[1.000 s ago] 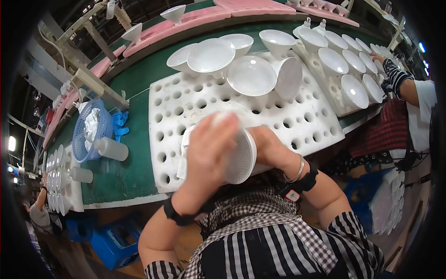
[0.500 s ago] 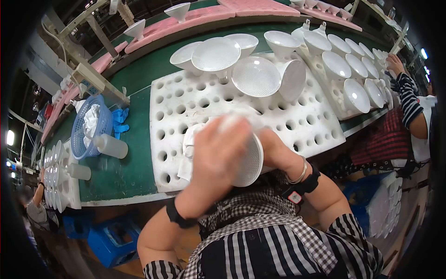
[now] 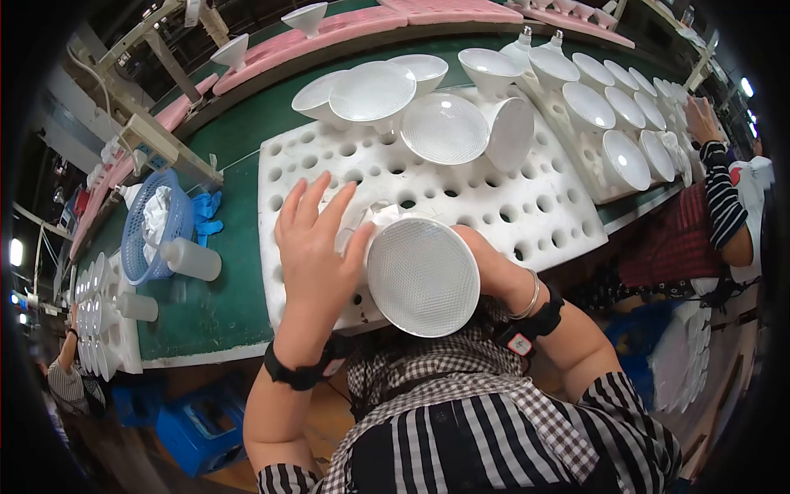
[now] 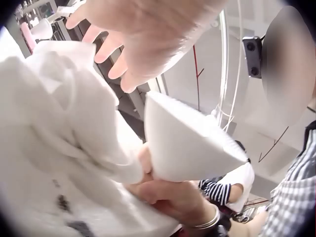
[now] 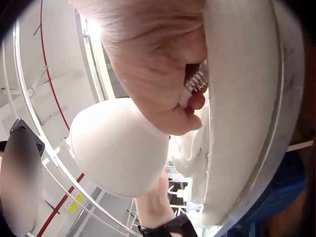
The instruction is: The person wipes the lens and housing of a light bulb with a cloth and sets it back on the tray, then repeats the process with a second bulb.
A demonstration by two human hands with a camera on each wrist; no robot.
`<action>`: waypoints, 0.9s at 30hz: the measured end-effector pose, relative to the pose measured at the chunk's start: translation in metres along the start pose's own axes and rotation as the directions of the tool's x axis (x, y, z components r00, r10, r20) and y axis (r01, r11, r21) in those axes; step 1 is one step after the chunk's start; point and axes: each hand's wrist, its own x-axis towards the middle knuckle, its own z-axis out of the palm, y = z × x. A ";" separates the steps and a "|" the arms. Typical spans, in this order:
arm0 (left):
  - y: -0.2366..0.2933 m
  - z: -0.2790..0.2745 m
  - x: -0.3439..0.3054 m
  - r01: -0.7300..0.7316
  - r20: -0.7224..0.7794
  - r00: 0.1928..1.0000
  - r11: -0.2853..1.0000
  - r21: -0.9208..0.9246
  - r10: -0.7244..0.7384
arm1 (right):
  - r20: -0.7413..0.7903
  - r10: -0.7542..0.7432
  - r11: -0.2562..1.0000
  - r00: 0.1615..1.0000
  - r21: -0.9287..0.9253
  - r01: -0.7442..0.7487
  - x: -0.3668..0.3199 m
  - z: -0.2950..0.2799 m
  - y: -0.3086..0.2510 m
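My right hand (image 3: pixel 490 265) grips a white cone-shaped reflector bulb (image 3: pixel 423 278) by its narrow neck. In the right wrist view the metal screw base (image 5: pixel 196 81) shows between the curled fingers. The bulb's round textured face is turned up toward the head camera. On the other side of it, my left hand (image 3: pixel 315 251) is raised with fingers spread and holds nothing; its thumb is right at the bulb's rim in the head view. Beneath the left hand, a crumpled white cloth (image 4: pixel 74 103) lies on the white foam board (image 3: pixel 284 177), partly hidden by hand and bulb.
Several similar bulbs (image 3: pixel 445 128) stand in the board's far holes, and a second board of bulbs (image 3: pixel 588 105) is at the right. A blue basket (image 3: pixel 136 247), blue glove-like item (image 3: pixel 206 216) and white bottle (image 3: pixel 191 259) are at the left. Another person's arm (image 3: pixel 714 169) reaches in from the right.
My left hand, blurred across the bulb's face earlier, has moved off to the left and spread its fingers. The bulb's face has turned from sideways to face the head camera; the right hand keeps its grip.
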 end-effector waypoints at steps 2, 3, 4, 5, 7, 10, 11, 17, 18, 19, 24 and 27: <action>0.019 -0.015 0.002 0.043 0.075 0.997 0.896 -0.442 -0.011 | 0.042 0.040 0.999 0.998 -0.036 -0.039 0.000 0.002 0.003; 0.033 -0.019 0.002 0.046 0.073 0.997 0.896 -0.441 -0.015 | 0.032 0.047 0.999 0.998 -0.009 -0.047 0.000 0.004 0.005; 0.047 -0.022 0.002 0.143 0.183 0.982 0.838 -0.526 -0.054 | 0.022 0.053 0.998 0.998 0.021 -0.053 0.001 0.006 0.007; 0.056 -0.023 0.002 0.247 0.295 0.952 0.767 -0.593 -0.078 | 0.027 0.051 0.998 0.998 0.024 -0.052 0.001 0.006 0.006; 0.063 -0.020 0.006 0.273 0.312 0.945 0.762 -0.587 -0.099 | 0.034 0.077 0.996 0.996 0.041 -0.079 0.000 0.004 0.003; 0.066 -0.022 0.014 0.417 0.422 0.889 0.690 -0.592 -0.175 | 0.039 0.020 0.996 0.999 -0.086 -0.016 0.001 0.000 -0.008; 0.066 -0.022 0.016 0.528 0.507 0.830 0.615 -0.585 -0.231 | 0.038 0.023 0.996 0.999 -0.084 -0.020 0.002 -0.002 -0.011; 0.038 -0.017 0.016 0.739 0.692 0.674 0.271 -0.617 -0.260 | 0.068 -0.030 0.969 0.997 -0.241 0.045 0.004 0.001 -0.016; 0.037 -0.017 0.015 0.737 0.697 0.676 0.238 -0.633 -0.239 | 0.066 -0.031 0.970 0.997 -0.239 0.046 0.005 0.001 -0.016; 0.037 -0.018 0.014 0.735 0.703 0.678 0.204 -0.646 -0.216 | 0.076 -0.052 0.974 0.996 -0.218 0.068 0.005 0.000 -0.016; 0.060 -0.023 0.012 0.356 0.448 0.893 0.665 -0.657 -0.036 | -0.006 -0.158 0.982 0.987 -0.101 0.157 -0.002 0.004 0.001; 0.065 -0.026 0.014 0.280 0.399 0.916 0.759 -0.587 -0.029 | 0.010 -0.131 0.987 0.991 -0.089 0.131 -0.001 0.001 -0.006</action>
